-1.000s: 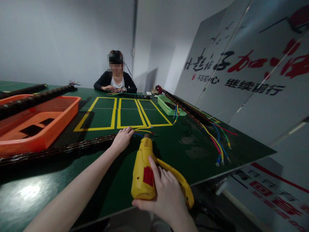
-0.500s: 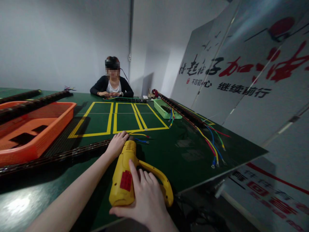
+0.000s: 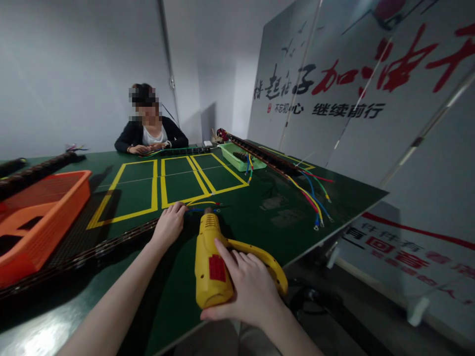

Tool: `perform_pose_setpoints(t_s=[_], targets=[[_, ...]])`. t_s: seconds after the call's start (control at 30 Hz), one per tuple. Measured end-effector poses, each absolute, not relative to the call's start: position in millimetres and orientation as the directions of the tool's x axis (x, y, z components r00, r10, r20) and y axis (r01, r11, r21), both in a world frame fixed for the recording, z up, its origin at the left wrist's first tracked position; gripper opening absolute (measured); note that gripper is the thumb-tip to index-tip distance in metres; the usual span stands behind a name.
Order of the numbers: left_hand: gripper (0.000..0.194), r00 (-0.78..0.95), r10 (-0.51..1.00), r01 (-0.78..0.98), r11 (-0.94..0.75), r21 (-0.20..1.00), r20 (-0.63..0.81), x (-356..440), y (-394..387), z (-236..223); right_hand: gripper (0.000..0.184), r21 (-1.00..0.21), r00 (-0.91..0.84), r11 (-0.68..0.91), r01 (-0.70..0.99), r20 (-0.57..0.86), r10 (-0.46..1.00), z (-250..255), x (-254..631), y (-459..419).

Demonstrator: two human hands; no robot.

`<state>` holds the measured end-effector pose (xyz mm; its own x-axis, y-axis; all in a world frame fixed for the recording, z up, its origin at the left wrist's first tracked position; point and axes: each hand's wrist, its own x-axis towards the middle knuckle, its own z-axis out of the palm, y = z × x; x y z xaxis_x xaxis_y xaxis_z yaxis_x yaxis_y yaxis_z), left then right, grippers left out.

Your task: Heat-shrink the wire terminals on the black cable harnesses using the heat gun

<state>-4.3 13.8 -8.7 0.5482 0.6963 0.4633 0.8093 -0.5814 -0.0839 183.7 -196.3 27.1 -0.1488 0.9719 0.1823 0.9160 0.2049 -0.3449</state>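
My right hand (image 3: pixel 256 284) grips a yellow heat gun (image 3: pixel 212 269) with a red label, its palm over the rear of the body. The nozzle points away from me, just right of my left hand. My left hand (image 3: pixel 170 220) is closed over the far end of a long dark cable chain (image 3: pixel 115 242) lying on the green table. Out past its fingers come a yellow wire (image 3: pixel 204 202) and a blue wire, both with ring terminals. My fingers hide the chain's end, so its exact hold there is partly covered.
An orange basket (image 3: pixel 76 212) stands at the left, with more cable chains (image 3: pixel 40 173) across it. At the back right, another cable chain (image 3: pixel 267 157) with coloured wires (image 3: pixel 313 200) rests over a green basket (image 3: pixel 230 157). Yellow tape (image 3: pixel 154 185) marks the table (image 3: pixel 237 237). A co-worker (image 3: pixel 150 131) sits opposite.
The heat gun has shifted right with my right hand, so its nozzle now stands apart from my left hand. My left hand still holds the chain's end. The view has turned right.
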Motion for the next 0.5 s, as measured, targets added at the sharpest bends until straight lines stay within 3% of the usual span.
perform_pose_setpoints(t_s=[0.5], targets=[[0.030, 0.540, 0.706, 0.816, -0.573, -0.079, 0.458, -2, 12, -8, 0.128, -0.311, -0.106, 0.135, 0.941, 0.108, 0.989, 30, 192, -203]])
